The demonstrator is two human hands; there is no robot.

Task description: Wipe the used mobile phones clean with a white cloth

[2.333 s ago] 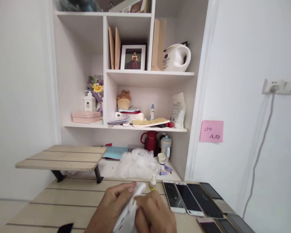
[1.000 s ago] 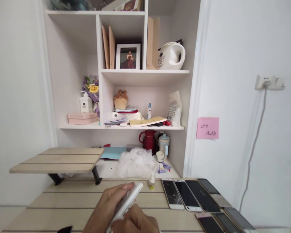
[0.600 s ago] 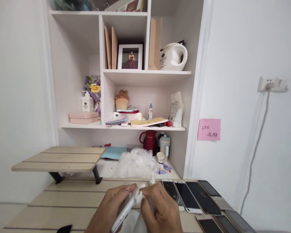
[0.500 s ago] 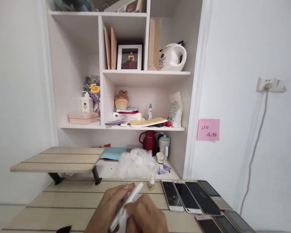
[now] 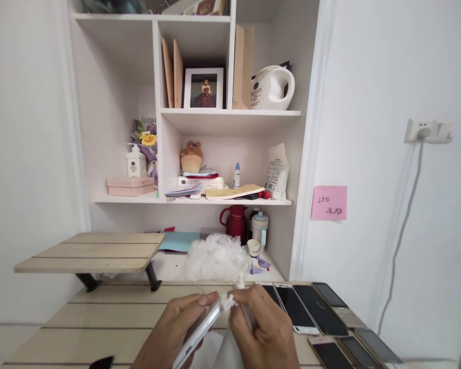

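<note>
Tilted nearly edge-on, a white phone (image 5: 198, 332) is gripped in my left hand (image 5: 167, 329), the thumb along its upper edge. My right hand (image 5: 267, 324) is closed on a white cloth (image 5: 227, 349), pinching a bunched bit of it against the far end of the phone. The rest of the cloth hangs below my right fingers. Just beyond my fingertips, the white top of a small bottle (image 5: 240, 280) shows; its lower part is hidden. To the right of my right hand lie several phones, among them a white-edged one (image 5: 296, 309) and a pink-edged one (image 5: 328, 353).
The slatted wooden table (image 5: 111, 320) carries a raised wooden stand (image 5: 92, 251) at left. Behind are a heap of white fluffy filling (image 5: 215, 256), a red jug (image 5: 236, 223) and a small cup (image 5: 253, 248). A dark pointed object (image 5: 102, 363) lies at the front edge.
My right hand has moved right and up with the cloth to the phone's far end. The small bottle, earlier in full view, is now mostly covered by my hand.
</note>
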